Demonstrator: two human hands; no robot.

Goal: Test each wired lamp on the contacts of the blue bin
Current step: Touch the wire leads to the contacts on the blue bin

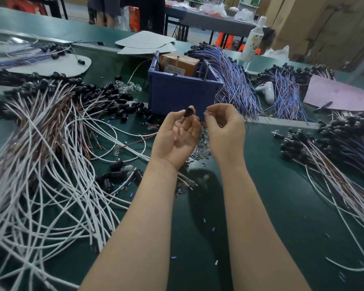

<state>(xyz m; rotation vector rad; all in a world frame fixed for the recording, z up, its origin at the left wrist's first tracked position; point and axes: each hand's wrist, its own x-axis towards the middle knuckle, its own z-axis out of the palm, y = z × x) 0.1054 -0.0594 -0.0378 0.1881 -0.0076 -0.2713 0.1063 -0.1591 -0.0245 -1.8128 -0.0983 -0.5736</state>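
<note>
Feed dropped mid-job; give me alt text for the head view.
The left hand, palm up, pinches a small black socket in front of the blue bin, while the right hand pinches a small clear piece beside it. White-wired lamps sprawl on the green table to the left, blue-wired bundles to the right.

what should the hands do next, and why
Probably bring the right hand across to push its small clear piece, likely a bulb, into the black lamp socket pinched by the left hand. The two sit close but apart, in front of the blue bin, not yet at its contacts.
</note>
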